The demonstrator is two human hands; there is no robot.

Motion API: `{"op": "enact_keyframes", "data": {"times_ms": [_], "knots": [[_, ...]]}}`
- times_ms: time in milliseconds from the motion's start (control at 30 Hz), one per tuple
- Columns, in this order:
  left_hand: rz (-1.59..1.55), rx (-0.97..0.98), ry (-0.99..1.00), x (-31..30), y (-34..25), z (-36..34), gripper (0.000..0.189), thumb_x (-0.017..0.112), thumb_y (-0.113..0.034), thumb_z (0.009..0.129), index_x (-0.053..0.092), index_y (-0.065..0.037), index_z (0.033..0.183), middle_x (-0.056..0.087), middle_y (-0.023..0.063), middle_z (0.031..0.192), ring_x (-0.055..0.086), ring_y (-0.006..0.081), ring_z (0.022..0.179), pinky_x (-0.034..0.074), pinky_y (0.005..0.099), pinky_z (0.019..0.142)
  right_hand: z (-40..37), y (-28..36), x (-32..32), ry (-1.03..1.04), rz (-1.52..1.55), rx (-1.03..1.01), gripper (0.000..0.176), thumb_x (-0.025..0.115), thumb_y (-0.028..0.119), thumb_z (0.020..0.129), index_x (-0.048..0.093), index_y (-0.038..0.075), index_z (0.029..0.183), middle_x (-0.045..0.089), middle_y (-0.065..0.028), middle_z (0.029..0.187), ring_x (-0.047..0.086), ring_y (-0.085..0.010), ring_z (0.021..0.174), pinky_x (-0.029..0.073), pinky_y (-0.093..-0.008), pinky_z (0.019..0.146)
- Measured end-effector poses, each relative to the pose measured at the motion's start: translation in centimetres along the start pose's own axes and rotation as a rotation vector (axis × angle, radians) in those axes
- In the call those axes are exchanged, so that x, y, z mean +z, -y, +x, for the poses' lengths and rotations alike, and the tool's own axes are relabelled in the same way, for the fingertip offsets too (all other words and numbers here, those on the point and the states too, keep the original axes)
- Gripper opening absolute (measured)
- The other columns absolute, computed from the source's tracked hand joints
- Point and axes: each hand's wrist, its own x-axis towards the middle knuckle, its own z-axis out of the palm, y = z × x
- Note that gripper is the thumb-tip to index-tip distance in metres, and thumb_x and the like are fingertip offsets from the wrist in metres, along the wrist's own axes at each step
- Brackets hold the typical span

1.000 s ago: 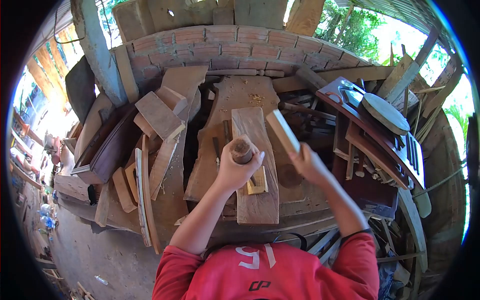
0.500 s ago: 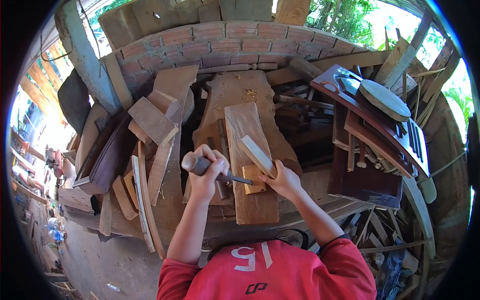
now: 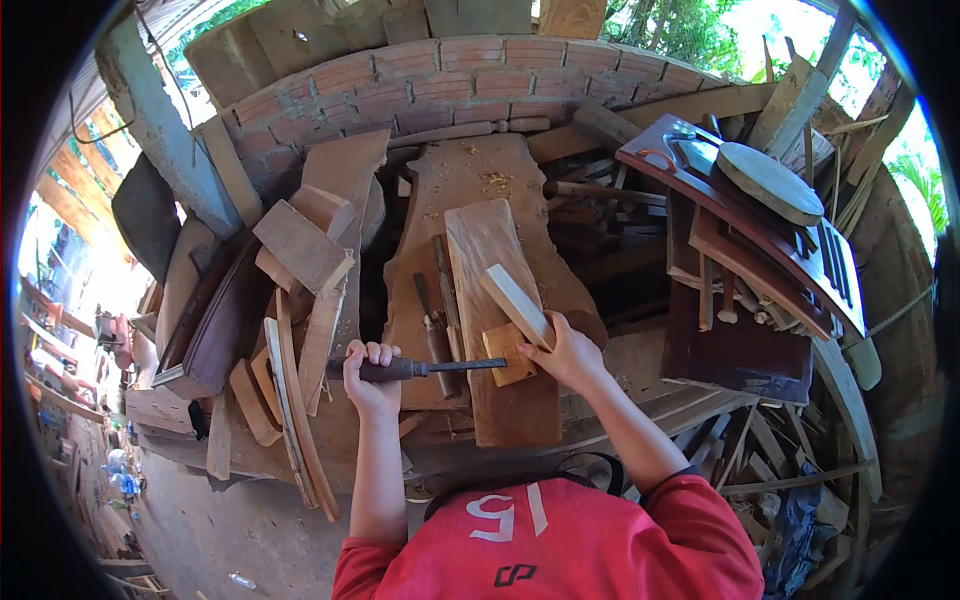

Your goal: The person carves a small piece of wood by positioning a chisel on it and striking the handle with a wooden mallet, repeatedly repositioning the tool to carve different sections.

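My left hand (image 3: 375, 378) is closed around the dark wooden handle of a chisel (image 3: 460, 366). The chisel lies almost level, pointing right, its tip over a small light wood block (image 3: 512, 366). That block rests slightly turned on a long thick plank (image 3: 490, 235). My right hand (image 3: 568, 356) is wrapped round the lower end of a pale wooden bar (image 3: 515, 302), which slants up to the left; its fingertips reach the small block's edge. Left of the plank lies a second chisel-like tool (image 3: 436, 335), beside a long narrow tool (image 3: 446, 275).
A wavy-edged slab (image 3: 465, 165) with shavings forms the worktop. Wood offcuts (image 3: 303, 245) are piled on the left. Dark varnished panels (image 3: 740, 215) carry a round wooden disc (image 3: 770, 184) on the right. A brick wall (image 3: 440, 85) stands behind, and scrap wood lies below right.
My left hand has moved left and slightly down, bringing the chisel from a slant to nearly level. The small block is turned a little. My right hand has barely moved.
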Motion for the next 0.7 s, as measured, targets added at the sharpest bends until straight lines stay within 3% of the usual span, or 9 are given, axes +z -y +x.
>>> {"op": "enact_keyframes", "data": {"times_ms": [233, 267, 400, 467, 600, 700], "knots": [[-0.004, -0.077, -0.263, 3.0, -0.5, 1.7, 0.017, 0.052, -0.023, 0.086, 0.042, -0.014, 0.075, 0.040, -0.0024, 0.067, 0.043, 0.0109, 0.065, 0.037, 0.0316, 0.068, -0.1, -0.2, 0.3, -0.038, 0.024, -0.003, 0.076, 0.059, 0.056, 0.070, 0.036, 0.008, 0.124, 0.060, -0.0167, 0.100, 0.058, -0.0303, 0.092, 0.046, -0.0386, 0.076], [0.041, -0.092, -0.276, 3.1, -0.7, 1.8, 0.013, 0.052, -0.025, 0.087, 0.046, -0.015, 0.082, 0.043, -0.0014, 0.072, 0.046, 0.0118, 0.072, 0.039, 0.0349, 0.071, -0.1, -0.1, 0.3, -0.041, 0.028, -0.002, 0.076, 0.059, 0.056, 0.070, 0.036, 0.008, 0.124, 0.060, -0.0167, 0.100, 0.058, -0.0303, 0.092, 0.046, -0.0386, 0.076], [0.105, -0.095, -0.216, 7.4, -1.5, 0.9, 0.016, 0.056, -0.018, 0.085, 0.044, -0.014, 0.095, 0.046, -0.0001, 0.080, 0.047, 0.0133, 0.078, 0.043, 0.0373, 0.072, -0.1, -0.1, 0.2, -0.029, 0.042, 0.004, 0.076, 0.060, 0.055, 0.070, 0.036, 0.008, 0.124, 0.060, -0.0167, 0.100, 0.058, -0.0300, 0.092, 0.046, -0.0385, 0.076], [0.324, -0.078, -0.113, 9.0, -1.9, 0.4, 0.025, 0.056, -0.014, 0.085, 0.042, -0.013, 0.105, 0.047, 0.0009, 0.089, 0.046, 0.0140, 0.086, 0.042, 0.0364, 0.079, -0.1, -0.2, 0.2, -0.025, 0.047, -0.003, 0.076, 0.060, 0.055, 0.070, 0.036, 0.008, 0.124, 0.059, -0.0167, 0.101, 0.058, -0.0299, 0.093, 0.046, -0.0384, 0.076], [0.366, -0.021, -0.060, 10.1, -1.1, -0.3, 0.026, 0.052, -0.008, 0.087, 0.040, -0.013, 0.110, 0.045, -0.0005, 0.097, 0.044, 0.0125, 0.092, 0.038, 0.0329, 0.084, -0.3, 0.1, -0.1, -0.012, 0.041, 0.018, 0.078, 0.059, 0.057, 0.070, 0.035, 0.008, 0.125, 0.059, -0.0165, 0.101, 0.058, -0.0299, 0.093, 0.046, -0.0382, 0.076], [0.421, 0.076, -0.067, 10.6, -0.4, -1.0, 0.032, 0.051, -0.012, 0.088, 0.039, -0.012, 0.117, 0.047, 0.0011, 0.097, 0.045, 0.0126, 0.090, 0.040, 0.0325, 0.080, -0.2, -0.1, 0.1, -0.018, 0.047, 0.022, 0.081, 0.059, 0.058, 0.069, 0.033, 0.008, 0.127, 0.059, -0.0168, 0.101, 0.058, -0.0300, 0.093, 0.046, -0.0382, 0.077]]}}
